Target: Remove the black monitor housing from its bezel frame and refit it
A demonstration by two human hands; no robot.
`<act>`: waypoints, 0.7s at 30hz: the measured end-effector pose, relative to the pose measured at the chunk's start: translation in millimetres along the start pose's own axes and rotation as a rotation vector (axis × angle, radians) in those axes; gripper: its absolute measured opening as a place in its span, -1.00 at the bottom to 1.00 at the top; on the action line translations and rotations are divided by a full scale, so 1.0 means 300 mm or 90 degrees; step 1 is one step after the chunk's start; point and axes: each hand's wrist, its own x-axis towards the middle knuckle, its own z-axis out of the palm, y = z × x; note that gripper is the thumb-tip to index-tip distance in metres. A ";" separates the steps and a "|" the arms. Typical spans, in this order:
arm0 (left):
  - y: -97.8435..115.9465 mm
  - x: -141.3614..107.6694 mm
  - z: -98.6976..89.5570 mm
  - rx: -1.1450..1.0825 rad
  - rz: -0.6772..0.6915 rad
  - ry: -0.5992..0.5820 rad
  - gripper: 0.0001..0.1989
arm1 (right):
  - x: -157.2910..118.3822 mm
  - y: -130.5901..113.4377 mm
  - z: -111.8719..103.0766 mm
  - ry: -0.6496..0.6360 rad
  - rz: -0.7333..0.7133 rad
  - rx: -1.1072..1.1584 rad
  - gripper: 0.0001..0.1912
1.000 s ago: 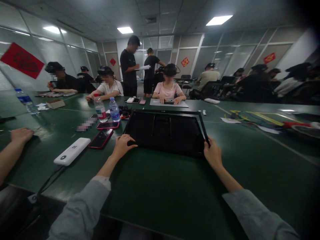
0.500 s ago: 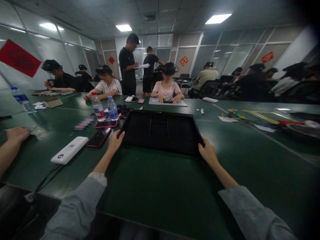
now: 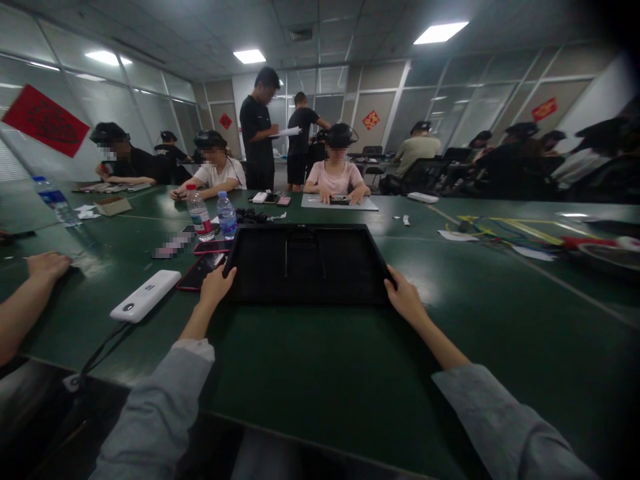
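A wide black tray-like panel (image 3: 305, 267) with a raised rim lies low over the green table (image 3: 300, 373); whether it touches the top I cannot tell. My left hand (image 3: 217, 285) is closed on its left edge, thumb on the rim. At the right edge, my right hand (image 3: 403, 293) grips the rim in the same way. A dark phone (image 3: 197, 273) with a red edge lies just left of my left hand, partly behind it. Two bottles (image 3: 201, 217) (image 3: 227, 219) stand beyond the panel's left corner.
A white power bank (image 3: 146, 296) with a cable lies left. Another person's hand (image 3: 50, 265) rests at the far left. Across the table a person in pink (image 3: 335, 175) works on a grey mat. Coloured cables (image 3: 505, 233) and a round dark object (image 3: 610, 257) are at right.
The black panel has shifted left and sits straighter, its right side nearer the middle. Both my hands have moved left with it, still holding its edges. The view has turned slightly.
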 end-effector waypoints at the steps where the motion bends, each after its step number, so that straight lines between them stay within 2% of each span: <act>1: 0.002 0.000 0.004 0.004 0.008 0.002 -0.48 | 0.002 0.002 0.000 -0.003 0.001 0.000 -0.38; 8: 0.003 0.003 0.014 0.006 0.027 0.004 -0.54 | 0.008 0.007 0.003 0.007 -0.011 0.019 -0.41; 15: 0.022 -0.007 0.024 -0.058 0.063 0.024 -0.57 | 0.011 0.035 0.002 0.039 0.024 0.033 -0.41; 21: 0.035 -0.010 0.030 -0.038 0.076 0.015 -0.58 | 0.018 0.058 -0.011 0.038 0.029 0.026 -0.42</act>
